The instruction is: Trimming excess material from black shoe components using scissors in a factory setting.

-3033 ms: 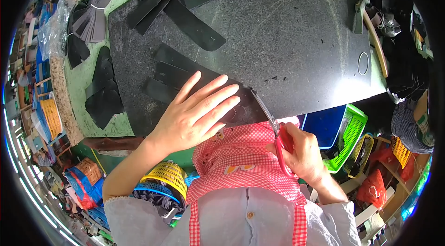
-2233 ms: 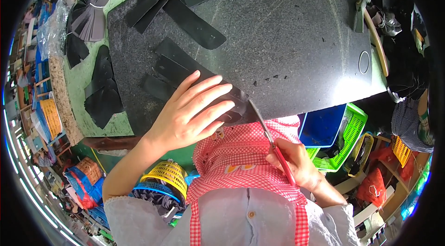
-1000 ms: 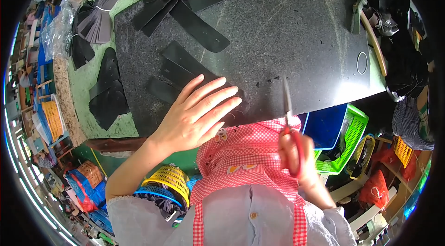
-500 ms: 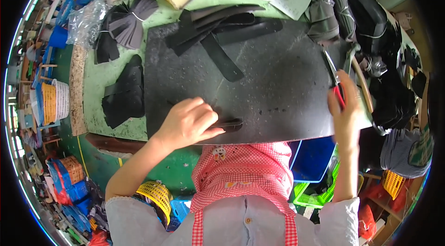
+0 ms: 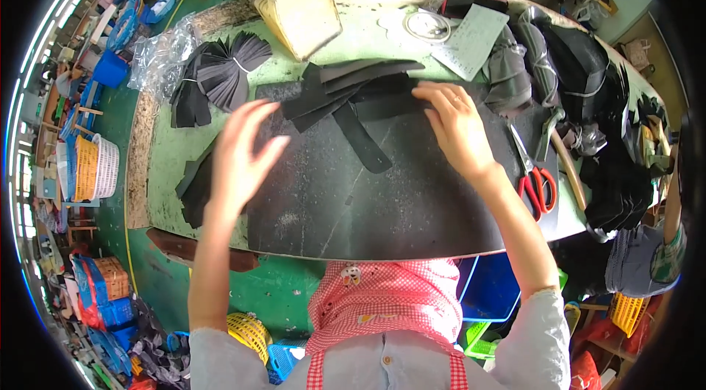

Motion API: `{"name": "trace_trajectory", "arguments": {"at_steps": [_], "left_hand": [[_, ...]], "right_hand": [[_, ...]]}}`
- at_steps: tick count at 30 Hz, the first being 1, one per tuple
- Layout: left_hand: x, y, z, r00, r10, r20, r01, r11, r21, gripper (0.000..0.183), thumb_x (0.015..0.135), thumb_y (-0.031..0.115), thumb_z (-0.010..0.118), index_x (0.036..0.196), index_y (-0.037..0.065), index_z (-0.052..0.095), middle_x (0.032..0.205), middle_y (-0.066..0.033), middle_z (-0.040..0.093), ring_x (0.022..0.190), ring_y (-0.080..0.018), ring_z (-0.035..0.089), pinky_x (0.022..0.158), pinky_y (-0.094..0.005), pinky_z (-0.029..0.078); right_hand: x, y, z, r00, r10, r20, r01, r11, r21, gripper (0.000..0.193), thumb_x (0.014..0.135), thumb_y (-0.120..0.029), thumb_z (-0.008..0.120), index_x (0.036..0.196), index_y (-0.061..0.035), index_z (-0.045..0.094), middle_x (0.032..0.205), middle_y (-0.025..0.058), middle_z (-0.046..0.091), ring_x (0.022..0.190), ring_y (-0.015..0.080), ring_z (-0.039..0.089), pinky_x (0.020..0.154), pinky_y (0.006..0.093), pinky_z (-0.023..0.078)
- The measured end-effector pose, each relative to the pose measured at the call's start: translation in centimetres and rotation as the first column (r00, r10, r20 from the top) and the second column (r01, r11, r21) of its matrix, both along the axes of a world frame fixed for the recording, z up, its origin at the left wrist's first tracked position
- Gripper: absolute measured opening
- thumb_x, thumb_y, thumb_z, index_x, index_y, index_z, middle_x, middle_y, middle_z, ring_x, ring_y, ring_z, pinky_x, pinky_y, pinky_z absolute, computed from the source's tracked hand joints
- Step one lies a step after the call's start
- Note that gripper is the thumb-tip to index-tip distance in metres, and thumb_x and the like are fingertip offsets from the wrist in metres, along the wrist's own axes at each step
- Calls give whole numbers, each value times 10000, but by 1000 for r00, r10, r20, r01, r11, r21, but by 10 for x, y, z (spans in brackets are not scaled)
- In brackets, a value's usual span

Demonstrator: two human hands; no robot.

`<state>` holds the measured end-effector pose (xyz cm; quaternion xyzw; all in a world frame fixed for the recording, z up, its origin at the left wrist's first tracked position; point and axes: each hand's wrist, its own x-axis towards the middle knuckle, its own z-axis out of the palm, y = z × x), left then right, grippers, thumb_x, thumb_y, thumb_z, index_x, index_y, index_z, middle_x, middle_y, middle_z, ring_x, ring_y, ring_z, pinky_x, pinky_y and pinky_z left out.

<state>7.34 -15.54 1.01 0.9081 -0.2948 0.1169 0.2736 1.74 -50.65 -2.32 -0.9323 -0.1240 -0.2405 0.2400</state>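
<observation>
While both hands are raised over the dark board [image 5: 441, 202], the pile of black strips [image 5: 360, 81] lies betw. them, at approx. 11 o'clock on that board. L hand [image 5: 239, 155], a bit blurred, is at 9–10 o'clock: fingers & thumb well apart, nothing seen in the grip, near the pile's L end. R hand [image 5: 462, 129] is at 1 o'clock, thumb spread from fingers, fingertips right by the pile's R end; can't tell if they touch it. One lone strip [image 5: 364, 141] runs out of the pile twd 5 o'clock, rounded end on the board.

Handling, as a guess: strips look thin, light & flexible, so they'd prob. bend, not break; smooth faces may slide over each other & fan out. Best hold: both ends at once, at the pile's 9 & 3 o'clock, light inward squeeze, thumbs on the near edge so loose ones don't slip. Lone strip: pinch it by the rounded end.

Scissors [image 5: 543, 195] w/ red handles lie at 3 o'clock, blades twd 11, next to a wooden-handled tool [image 5: 570, 169]. Tied fan-shaped bundle [image 5: 229, 75] sits at 10 o'clock, cream container [image 5: 305, 15] at 11.
</observation>
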Motion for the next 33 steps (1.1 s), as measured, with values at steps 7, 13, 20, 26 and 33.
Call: {"name": "trace_trajectory", "arguments": {"at_steps": [7, 13, 20, 26, 33], "left_hand": [[71, -117, -38, 962, -272, 5, 271, 961, 56, 692, 875, 154, 694, 1500, 26, 428, 1418, -225, 559, 1294, -386, 558, 1120, -451, 437], [90, -118, -43, 944, -312, -111, 296, 945, -142, 366, 936, 111, 634, 1302, 102, 657, 1065, -192, 704, 990, -377, 684, 882, -451, 541], [59, -98, -20, 927, -372, -54, 366, 926, -91, 441, 798, -33, 707, 1208, 127, 736, 1260, -90, 707, 1293, -304, 604, 1096, -421, 488], [43, -98, -38, 920, -294, 261, 295, 955, 34, 397, 793, 24, 733, 1157, 180, 765, 1194, -47, 733, 1319, -260, 580, 1064, -408, 509], [21, -95, -28, 897, -286, 336, 332, 940, -85, 322, 827, 50, 696, 1129, 126, 776, 1127, -74, 753, 1032, -239, 737, 874, -366, 612]], "right_hand": [[-2, 6, 19, 934, 26, -357, -24, 1000, 9, 210, 824, -146, 785, 958, -43, 660, 970, 116, 662, 990, 329, 623, 874, 439, 479], [-25, 58, 21, 887, 349, -304, -225, 898, 377, 193, 887, -156, 740, 991, -11, 666, 987, 163, 648, 978, 337, 643, 872, 427, 509], [14, 42, 35, 994, -110, 17, 93, 905, 414, 130, 844, -87, 738, 903, -51, 628, 869, 108, 623, 805, 304, 630, 729, 425, 489], [83, 26, 12, 982, 56, -179, -53, 998, 20, 511, 873, -369, 761, 1251, -47, 639, 1176, 171, 712, 1078, 371, 667, 977, 456, 499], [122, 7, -17, 946, -151, -285, 226, 941, 253, 243, 920, -297, 696, 1012, -86, 772, 887, 178, 744, 860, 372, 722, 798, 453, 570]]}}
